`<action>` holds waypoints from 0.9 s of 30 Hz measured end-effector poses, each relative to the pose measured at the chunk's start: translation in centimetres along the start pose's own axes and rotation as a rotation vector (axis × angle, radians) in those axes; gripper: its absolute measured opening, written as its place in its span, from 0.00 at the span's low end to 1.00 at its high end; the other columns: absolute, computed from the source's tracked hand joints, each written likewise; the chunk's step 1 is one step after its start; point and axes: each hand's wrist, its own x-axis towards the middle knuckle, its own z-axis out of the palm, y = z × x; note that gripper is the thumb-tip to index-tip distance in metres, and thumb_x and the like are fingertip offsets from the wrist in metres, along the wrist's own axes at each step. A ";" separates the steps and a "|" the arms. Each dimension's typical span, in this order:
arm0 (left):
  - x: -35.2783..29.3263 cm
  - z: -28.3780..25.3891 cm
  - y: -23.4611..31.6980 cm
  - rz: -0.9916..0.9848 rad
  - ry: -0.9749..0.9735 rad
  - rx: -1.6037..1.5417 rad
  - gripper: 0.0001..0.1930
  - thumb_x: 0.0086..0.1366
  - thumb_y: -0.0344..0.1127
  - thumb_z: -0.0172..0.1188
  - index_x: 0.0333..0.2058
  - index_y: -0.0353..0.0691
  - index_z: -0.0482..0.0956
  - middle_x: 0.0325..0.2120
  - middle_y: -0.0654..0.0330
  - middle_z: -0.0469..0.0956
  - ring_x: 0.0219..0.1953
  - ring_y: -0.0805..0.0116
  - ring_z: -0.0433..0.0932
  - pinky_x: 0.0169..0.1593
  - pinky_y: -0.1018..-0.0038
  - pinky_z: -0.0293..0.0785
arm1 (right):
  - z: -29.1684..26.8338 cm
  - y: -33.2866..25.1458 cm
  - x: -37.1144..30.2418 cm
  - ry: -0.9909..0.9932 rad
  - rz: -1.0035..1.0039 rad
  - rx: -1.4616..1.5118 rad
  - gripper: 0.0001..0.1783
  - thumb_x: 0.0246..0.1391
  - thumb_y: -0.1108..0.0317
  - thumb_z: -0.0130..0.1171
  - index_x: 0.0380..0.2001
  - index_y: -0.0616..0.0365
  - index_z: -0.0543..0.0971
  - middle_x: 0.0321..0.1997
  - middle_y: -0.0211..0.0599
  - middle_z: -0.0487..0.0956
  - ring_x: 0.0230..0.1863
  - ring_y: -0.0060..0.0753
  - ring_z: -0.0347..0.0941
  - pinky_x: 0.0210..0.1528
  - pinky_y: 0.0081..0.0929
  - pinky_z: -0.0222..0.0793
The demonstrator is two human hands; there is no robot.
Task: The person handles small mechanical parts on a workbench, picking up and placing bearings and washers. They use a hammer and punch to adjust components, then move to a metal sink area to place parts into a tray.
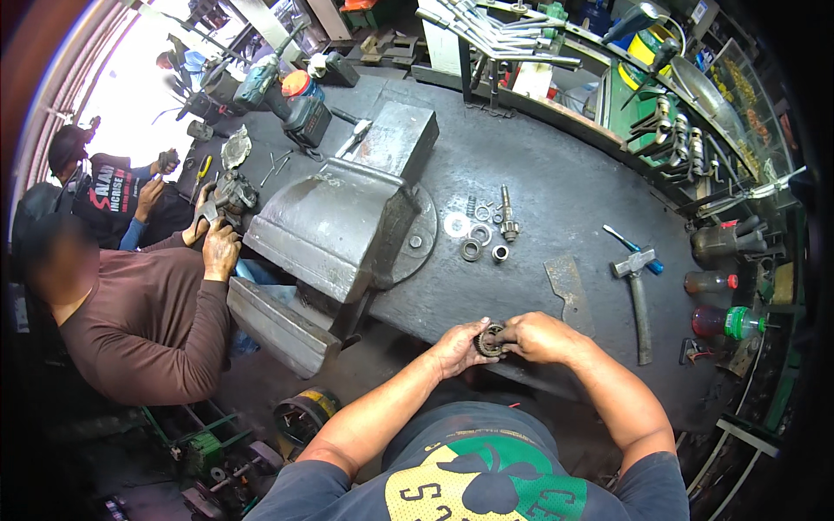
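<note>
Toothed ring [492,341], one, dark metal: we find it between our two hands at the near edge of the bench [512,300]; whether it touches the bench, we cannot tell.

Left hand [459,349]: grip closed around the ring's left side, thumb at the upper rim. Right hand [532,337]: fingers curled, tips against the ring's right side; whether this grip pinches or only presses, we cannot tell.

Beyond our hands, on the bench: a toothed shaft [506,215], lying lengthwise away from us; a small collar [499,258] just below it; a flat bright washer [448,227] to the left, with further rings between.

To the right: a flat metal plate [565,280], notched; a hammer [641,313], handle toward us; a blue-handled screwdriver [620,237], beside the hammer's head.

To the left: a large grey vise [326,226], fixed to the bench; past it, a cordless drill [259,85]; beside it, a co-worker in brown sleeves [152,321], hands on a metal part [236,193].
</note>
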 end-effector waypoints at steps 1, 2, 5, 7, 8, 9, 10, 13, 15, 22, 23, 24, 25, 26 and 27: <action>0.0 -0.2 0.2 0.002 -0.013 -0.021 0.26 0.84 0.55 0.49 0.64 0.38 0.76 0.52 0.56 0.85 0.52 0.62 0.86 0.58 0.62 0.84 | 0.2 0.5 0.2 0.037 -0.024 0.071 0.16 0.61 0.67 0.67 0.53 0.50 0.88 0.46 0.45 0.87 0.50 0.55 0.85 0.52 0.49 0.81; -0.1 -0.4 0.4 0.006 -0.026 -0.043 0.27 0.84 0.55 0.49 0.64 0.37 0.76 0.52 0.55 0.85 0.52 0.62 0.86 0.58 0.62 0.85 | 0.4 0.8 0.5 0.074 -0.047 0.141 0.15 0.62 0.67 0.68 0.52 0.52 0.88 0.46 0.45 0.87 0.50 0.55 0.84 0.52 0.49 0.80; 0.3 -0.9 1.2 0.007 -0.038 -0.028 0.27 0.84 0.54 0.49 0.64 0.36 0.75 0.52 0.53 0.84 0.53 0.58 0.86 0.59 0.61 0.85 | 1.3 1.2 1.4 0.179 0.001 0.218 0.14 0.59 0.70 0.69 0.49 0.56 0.88 0.45 0.46 0.86 0.49 0.58 0.83 0.52 0.49 0.79; 0.5 -1.3 1.7 0.017 0.019 -0.051 0.27 0.85 0.54 0.48 0.64 0.36 0.75 0.54 0.51 0.84 0.54 0.53 0.86 0.60 0.60 0.84 | 2.5 1.2 1.8 0.409 0.085 0.443 0.10 0.66 0.70 0.66 0.47 0.59 0.87 0.36 0.38 0.85 0.36 0.41 0.83 0.42 0.37 0.79; 0.5 -1.5 2.1 0.022 0.019 -0.047 0.27 0.85 0.54 0.47 0.65 0.36 0.75 0.56 0.51 0.84 0.55 0.53 0.86 0.61 0.59 0.83 | 3.0 0.8 1.8 0.465 0.256 0.685 0.09 0.68 0.70 0.64 0.47 0.60 0.86 0.34 0.35 0.84 0.33 0.35 0.81 0.39 0.33 0.77; 0.4 -1.8 2.5 0.027 0.019 -0.043 0.28 0.85 0.55 0.47 0.66 0.37 0.75 0.57 0.50 0.84 0.56 0.53 0.86 0.61 0.58 0.82 | 3.3 0.6 1.9 0.517 0.431 0.925 0.09 0.69 0.69 0.63 0.47 0.61 0.85 0.31 0.32 0.83 0.30 0.29 0.80 0.37 0.30 0.76; 0.3 -2.1 2.7 0.051 -0.002 -0.049 0.29 0.85 0.55 0.47 0.68 0.36 0.74 0.59 0.48 0.83 0.57 0.51 0.85 0.62 0.59 0.82 | 4.0 1.8 2.2 0.627 0.391 1.102 0.09 0.73 0.68 0.61 0.48 0.62 0.81 0.30 0.29 0.77 0.28 0.22 0.73 0.32 0.23 0.71; 0.2 -2.9 3.4 0.060 -0.004 -0.067 0.30 0.84 0.55 0.47 0.69 0.36 0.73 0.60 0.46 0.82 0.57 0.50 0.85 0.62 0.59 0.81 | 2.1 2.9 3.4 0.907 0.443 1.531 0.07 0.73 0.69 0.61 0.46 0.62 0.79 0.31 0.31 0.79 0.27 0.24 0.74 0.34 0.26 0.77; 0.0 -3.0 3.7 0.082 0.005 -0.065 0.30 0.84 0.56 0.47 0.69 0.37 0.72 0.60 0.45 0.82 0.58 0.50 0.84 0.62 0.59 0.81 | 0.3 4.8 3.8 0.906 0.495 1.411 0.09 0.71 0.68 0.64 0.46 0.63 0.80 0.32 0.33 0.81 0.26 0.26 0.75 0.33 0.27 0.77; -0.9 -2.4 3.1 0.105 0.031 -0.105 0.27 0.85 0.52 0.47 0.67 0.36 0.74 0.58 0.45 0.83 0.57 0.48 0.85 0.62 0.57 0.82 | -6.8 11.0 5.7 0.750 0.669 0.387 0.15 0.64 0.61 0.71 0.41 0.65 0.88 0.30 0.43 0.87 0.28 0.35 0.82 0.36 0.40 0.78; -1.2 -2.3 2.9 0.112 0.042 -0.099 0.27 0.85 0.52 0.45 0.67 0.37 0.74 0.59 0.44 0.82 0.57 0.48 0.84 0.61 0.57 0.82 | -7.5 11.1 6.5 0.689 0.679 0.411 0.17 0.64 0.59 0.72 0.44 0.64 0.89 0.32 0.45 0.89 0.29 0.37 0.83 0.39 0.42 0.79; -1.3 -2.1 2.7 0.119 0.052 -0.092 0.28 0.85 0.53 0.44 0.68 0.37 0.73 0.60 0.44 0.82 0.58 0.47 0.84 0.61 0.57 0.82 | -8.1 11.0 6.8 0.624 0.687 0.414 0.17 0.64 0.59 0.71 0.47 0.63 0.89 0.36 0.48 0.90 0.33 0.39 0.85 0.43 0.41 0.80; -1.7 -1.9 2.5 0.121 0.057 -0.110 0.27 0.85 0.52 0.45 0.68 0.37 0.73 0.59 0.44 0.82 0.57 0.47 0.84 0.61 0.56 0.82 | -8.4 10.5 7.2 0.550 0.691 0.421 0.19 0.64 0.59 0.71 0.50 0.61 0.89 0.40 0.51 0.90 0.38 0.42 0.87 0.47 0.40 0.81; -1.9 -1.7 2.2 0.122 0.061 -0.126 0.27 0.85 0.51 0.45 0.68 0.36 0.72 0.58 0.44 0.82 0.57 0.47 0.85 0.62 0.55 0.82 | -8.2 10.9 7.5 0.566 0.683 0.370 0.19 0.64 0.62 0.69 0.55 0.58 0.89 0.49 0.56 0.90 0.50 0.47 0.88 0.57 0.40 0.80; -2.0 -1.5 2.1 0.123 0.065 -0.142 0.26 0.85 0.51 0.46 0.68 0.36 0.71 0.57 0.45 0.83 0.56 0.47 0.85 0.62 0.54 0.82 | -8.7 11.0 7.2 0.574 0.691 0.339 0.19 0.64 0.64 0.68 0.56 0.58 0.88 0.51 0.57 0.89 0.53 0.48 0.87 0.59 0.40 0.79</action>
